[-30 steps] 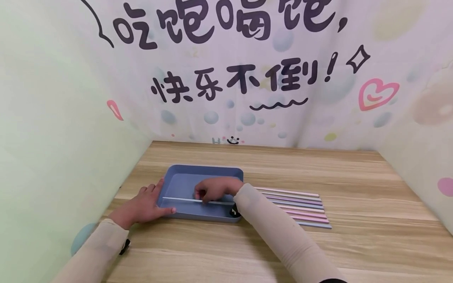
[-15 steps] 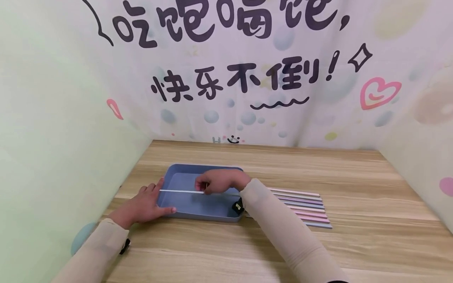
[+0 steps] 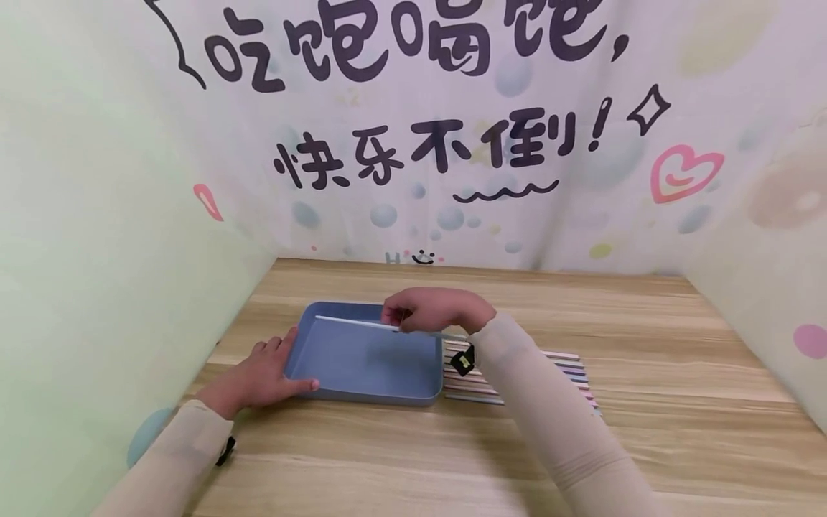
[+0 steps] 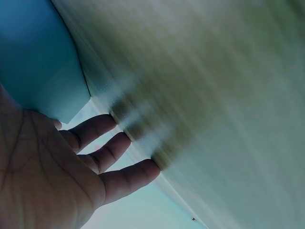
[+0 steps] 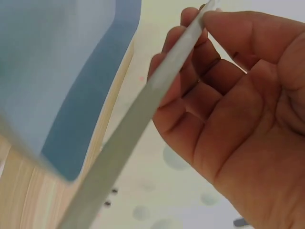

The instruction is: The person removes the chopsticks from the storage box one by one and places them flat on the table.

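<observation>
My right hand (image 3: 439,309) pinches a thin pale chopstick (image 3: 355,322) between thumb and fingers near its middle. The chopstick lies across the back part of a blue rectangular tray (image 3: 375,397) in the head view, its right end passing behind my wrist. Up close in the right wrist view, the chopstick (image 5: 128,124) runs diagonally past my curled fingers, beside the tray wall (image 5: 90,109). At the tray's left side rests my left hand (image 3: 258,373), fingers spread and fairly straight, thumb over the near left rim. The left wrist view shows these fingers (image 4: 128,179) beside the tray's outer wall (image 4: 43,62).
Several coloured chopsticks (image 3: 474,388) lie in a row on the wooden table (image 3: 362,459) right of the tray, partly hidden under my right forearm. A printed cloth wall (image 3: 362,230) stands behind the table, with pale walls at both sides.
My right hand has moved back and to the right with the chopstick, from the tray's near half toward its far rim. The left hand and tray stay in place.
</observation>
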Demonstrator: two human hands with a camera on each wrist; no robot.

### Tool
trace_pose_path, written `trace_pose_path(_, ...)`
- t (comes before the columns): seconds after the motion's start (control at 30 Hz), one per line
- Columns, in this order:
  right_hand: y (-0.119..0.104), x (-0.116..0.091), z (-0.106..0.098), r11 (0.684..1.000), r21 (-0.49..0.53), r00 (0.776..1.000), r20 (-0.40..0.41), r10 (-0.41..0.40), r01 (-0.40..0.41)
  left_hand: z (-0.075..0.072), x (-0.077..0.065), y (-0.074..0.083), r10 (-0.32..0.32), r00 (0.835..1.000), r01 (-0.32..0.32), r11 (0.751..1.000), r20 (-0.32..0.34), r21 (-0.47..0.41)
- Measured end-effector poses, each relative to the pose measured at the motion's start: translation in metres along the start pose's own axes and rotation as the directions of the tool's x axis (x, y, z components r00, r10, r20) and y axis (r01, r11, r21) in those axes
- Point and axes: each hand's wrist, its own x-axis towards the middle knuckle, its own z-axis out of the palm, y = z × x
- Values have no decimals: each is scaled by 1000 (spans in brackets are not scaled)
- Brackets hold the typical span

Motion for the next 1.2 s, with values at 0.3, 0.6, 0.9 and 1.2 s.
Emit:
trace_pose_path(0.3, 35, -40, -10, 990, 44, 990, -21, 139, -137, 3, -1, -2, 10, 1000, -10, 1000, -13, -6)
trace_pose_path(0.6, 79, -91, -17, 957, 122, 963, -27, 266, -261, 3, -1, 0, 14, 1000, -14, 1000, -5, -15)
trace_pose_path(0.9, 115, -127, -14, 930, 100, 933, -43, 358, -352, 0, -3, 2, 20, 1000, -20, 999, -22, -25)
trace_pose_path(1.2, 137, -138, 2, 931, 105, 932, -60, 357, -350, 5, -1, 0, 33, 999, -34, 999, -35, -36)
